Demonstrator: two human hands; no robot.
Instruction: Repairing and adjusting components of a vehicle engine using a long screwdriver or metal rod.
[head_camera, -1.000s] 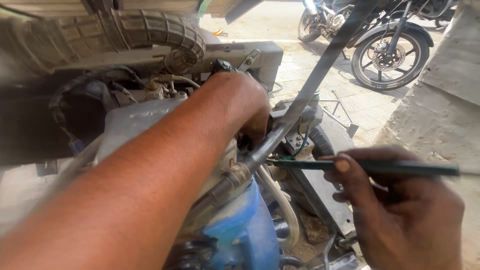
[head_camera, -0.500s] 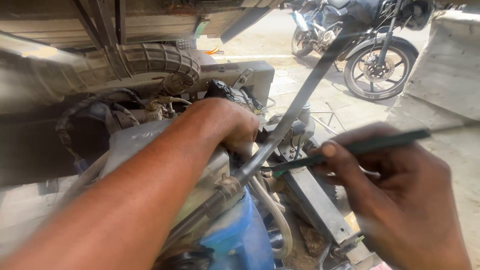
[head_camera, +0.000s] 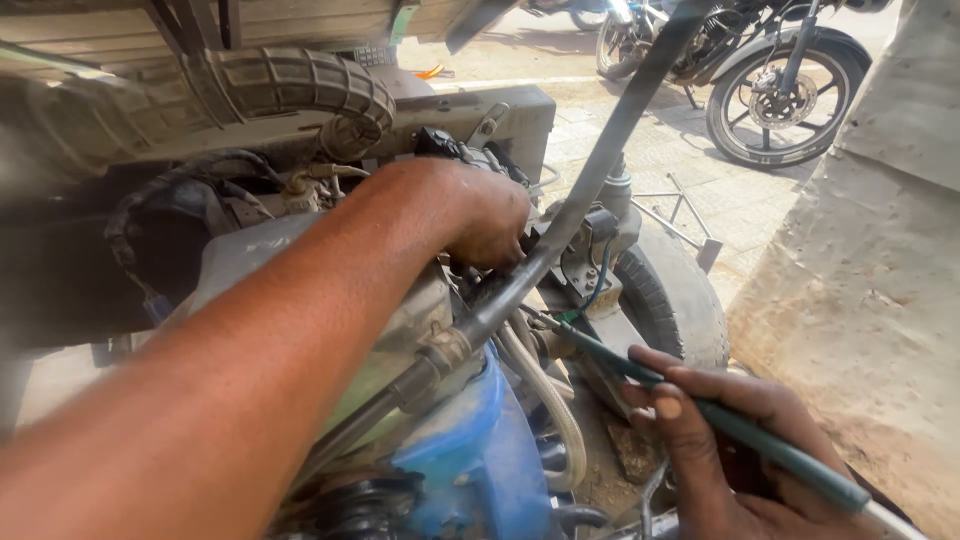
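Down among the engine parts, left hand (head_camera: 480, 215) reached in, knuckles up, fingers curled downward and hidden behind a grey metal tube (head_camera: 590, 190); closed or loose on anything, cannot tell. Left forearm crossing the view from lower left to centre. Just above that hand: black connector and bracket (head_camera: 455, 145) against a dusty grey metal housing (head_camera: 510, 115). Beyond the wrist, upper left: ribbed black air hose (head_camera: 290, 95), curving down at its end. Under the forearm: pale grey engine casing (head_camera: 250, 260), dusty.

Grey metal tube running diagonally from upper right, passing right beside the left fingers, down into a brass-coloured fitting (head_camera: 445, 352) below the wrist. Below the fitting: blue painted body (head_camera: 470, 460). Beside it, cream-coloured flexible hose (head_camera: 555, 410) looping downward.

Lower right: right hand (head_camera: 720, 460) gripping a green-handled screwdriver (head_camera: 700, 405), thumb and fingers closed round the shaft. Tip pointing up-left toward the gap between the tube and a small metal bracket (head_camera: 590, 250), ending near the tube, short of the left hand; contact with any part not discernible. Green wire (head_camera: 595, 295) hanging from the bracket just above the tip.

Right of the screwdriver: small black tyre (head_camera: 680, 300), dusty. Farther out, upper right: parked motorcycle, front wheel (head_camera: 780, 100) on sunlit paving. Right edge: pale dusty slab (head_camera: 880, 290).
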